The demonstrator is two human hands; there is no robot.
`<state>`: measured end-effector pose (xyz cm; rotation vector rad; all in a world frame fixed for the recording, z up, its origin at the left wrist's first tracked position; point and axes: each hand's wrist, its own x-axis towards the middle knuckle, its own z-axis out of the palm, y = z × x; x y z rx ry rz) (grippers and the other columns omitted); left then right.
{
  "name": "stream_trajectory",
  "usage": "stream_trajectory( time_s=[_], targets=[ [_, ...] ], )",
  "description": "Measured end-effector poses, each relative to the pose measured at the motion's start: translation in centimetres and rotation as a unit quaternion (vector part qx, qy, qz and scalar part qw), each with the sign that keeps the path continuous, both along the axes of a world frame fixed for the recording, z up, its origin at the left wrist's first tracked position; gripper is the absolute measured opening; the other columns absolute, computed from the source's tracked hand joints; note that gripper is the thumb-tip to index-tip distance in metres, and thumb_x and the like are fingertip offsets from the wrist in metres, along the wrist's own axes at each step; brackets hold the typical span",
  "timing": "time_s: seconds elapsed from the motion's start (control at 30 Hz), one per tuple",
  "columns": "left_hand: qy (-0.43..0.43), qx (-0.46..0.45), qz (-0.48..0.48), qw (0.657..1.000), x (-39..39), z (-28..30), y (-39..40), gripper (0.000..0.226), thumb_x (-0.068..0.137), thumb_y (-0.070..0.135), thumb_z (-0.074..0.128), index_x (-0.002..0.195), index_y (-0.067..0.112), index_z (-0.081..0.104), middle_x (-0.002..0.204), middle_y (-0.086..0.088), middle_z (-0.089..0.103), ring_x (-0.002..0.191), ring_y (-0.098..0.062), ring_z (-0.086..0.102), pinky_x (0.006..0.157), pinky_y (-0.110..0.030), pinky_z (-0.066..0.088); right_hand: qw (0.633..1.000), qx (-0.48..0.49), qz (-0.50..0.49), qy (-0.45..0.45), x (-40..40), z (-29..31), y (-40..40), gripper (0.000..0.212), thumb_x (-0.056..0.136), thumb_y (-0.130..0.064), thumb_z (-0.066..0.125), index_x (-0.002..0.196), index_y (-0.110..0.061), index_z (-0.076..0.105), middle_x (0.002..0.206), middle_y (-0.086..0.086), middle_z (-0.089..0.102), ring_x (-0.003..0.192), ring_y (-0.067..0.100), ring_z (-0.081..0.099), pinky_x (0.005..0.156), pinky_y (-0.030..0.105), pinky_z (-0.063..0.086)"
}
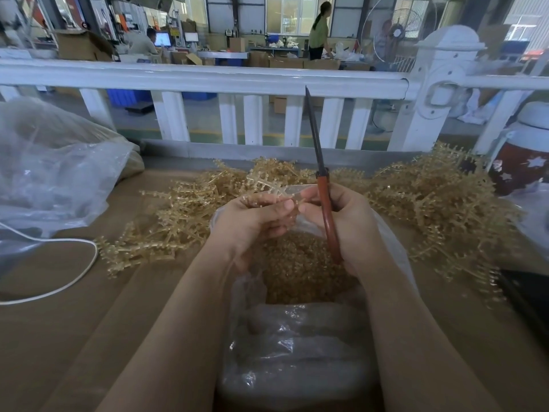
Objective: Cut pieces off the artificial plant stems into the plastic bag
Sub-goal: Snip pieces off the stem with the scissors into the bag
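A clear plastic bag (297, 346) stands open in front of me, holding a heap of small tan cut pieces (300, 263). Above its mouth my left hand (252, 224) pinches a tan artificial plant stem (269, 185) with short side branches. My right hand (347, 224) is closed around the red handles of a pair of scissors (325, 209); the dark blades point up and away, closed together, and do not touch the stem. My right fingertips also touch the stem's end.
Piles of uncut tan stems (430, 200) spread across the brown table (59, 322) behind and to both sides of the bag. A large clear bag (50, 171) lies at left, a white cable (74, 275) beside it. A white railing (208, 78) stands behind; a jar (523, 162) at right.
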<state>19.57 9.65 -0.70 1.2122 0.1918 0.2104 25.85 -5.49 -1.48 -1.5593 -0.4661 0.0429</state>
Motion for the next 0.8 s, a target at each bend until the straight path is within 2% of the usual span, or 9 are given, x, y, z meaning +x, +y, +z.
stream_trajectory(
  time_s=[0.17, 0.27, 0.37, 0.5, 0.57, 0.67, 0.8],
  targets=[
    [-0.004, 0.018, -0.004, 1.0, 0.0, 0.0, 0.0, 0.009, 0.061, 0.016, 0.082, 0.058, 0.021, 0.075, 0.067, -0.001, 0.073, 0.064, -0.01, 0.071, 0.058, -0.021, 0.056, 0.999, -0.021, -0.013, -0.039, -0.1, 0.1, 0.1, 0.015, 0.084, -0.007, 0.079, 0.093, -0.017, 0.074, 0.085, -0.003, 0.074, 0.082, 0.011, 0.071, 0.08, 0.027, 0.057],
    [-0.016, 0.01, 0.004, 1.0, 0.1, 0.0, 0.0, 0.008, 0.062, 0.011, 0.083, 0.066, 0.015, 0.078, 0.069, -0.004, 0.073, 0.063, -0.012, 0.069, 0.056, -0.021, 0.054, 0.999, -0.021, -0.015, -0.037, -0.1, 0.2, 0.1, 0.015, 0.081, -0.013, 0.084, 0.092, -0.016, 0.074, 0.079, -0.006, 0.072, 0.079, 0.01, 0.07, 0.081, 0.028, 0.057],
    [-0.039, -0.005, 0.032, 0.999, 0.2, 0.0, 0.1, 0.016, 0.056, 0.014, 0.084, 0.072, 0.013, 0.079, 0.069, -0.003, 0.072, 0.063, -0.011, 0.067, 0.056, -0.02, 0.053, 0.999, -0.032, -0.014, -0.038, -0.2, 0.3, -0.1, 0.019, 0.076, -0.026, 0.087, 0.085, -0.023, 0.071, 0.07, -0.015, 0.068, 0.071, 0.001, 0.065, 0.072, 0.023, 0.052],
    [-0.078, 0.013, 0.058, 0.995, 0.3, -0.1, 0.7, 0.015, 0.057, 0.018, 0.085, 0.071, 0.018, 0.079, 0.075, -0.003, 0.073, 0.071, -0.013, 0.068, 0.063, -0.02, 0.054, 0.991, -0.086, -0.013, -0.099, -0.5, 0.3, 0.0, 0.034, 0.07, -0.056, 0.084, 0.082, -0.03, 0.065, 0.07, -0.022, 0.064, 0.071, -0.002, 0.062, 0.071, 0.019, 0.046],
    [-0.094, 0.013, 0.07, 0.993, 0.4, -0.2, 1.1, 0.014, 0.06, 0.018, 0.084, 0.073, 0.017, 0.079, 0.077, -0.004, 0.074, 0.074, -0.014, 0.068, 0.066, -0.021, 0.054, 0.983, -0.112, -0.008, -0.148, -0.8, 0.4, 0.0, 0.039, 0.067, -0.067, 0.074, 0.085, -0.036, 0.06, 0.075, -0.025, 0.062, 0.075, -0.001, 0.061, 0.069, 0.013, 0.043],
    [-0.109, 0.001, 0.087, 0.99, 0.4, -0.3, 1.3, 0.014, 0.065, 0.015, 0.083, 0.077, 0.012, 0.076, 0.077, -0.007, 0.073, 0.072, -0.015, 0.069, 0.066, -0.022, 0.055, 0.954, -0.189, -0.027, -0.229, -1.1, 0.2, -0.1, 0.038, 0.073, -0.074, 0.065, 0.091, -0.043, 0.053, 0.082, -0.03, 0.058, 0.08, -0.005, 0.058, 0.068, 0.011, 0.041],
    [-0.116, 0.005, 0.097, 0.989, 0.3, -0.4, 1.6, 0.005, 0.083, 0.003, 0.075, 0.08, 0.003, 0.07, 0.077, -0.012, 0.071, 0.067, -0.019, 0.067, 0.062, -0.028, 0.056, 0.911, -0.278, -0.08, -0.294, -1.6, -0.3, 0.1, 0.054, 0.072, -0.084, 0.052, 0.098, -0.037, 0.054, 0.092, -0.025, 0.06, 0.086, -0.003, 0.058, 0.07, 0.005, 0.038]
  ],
)
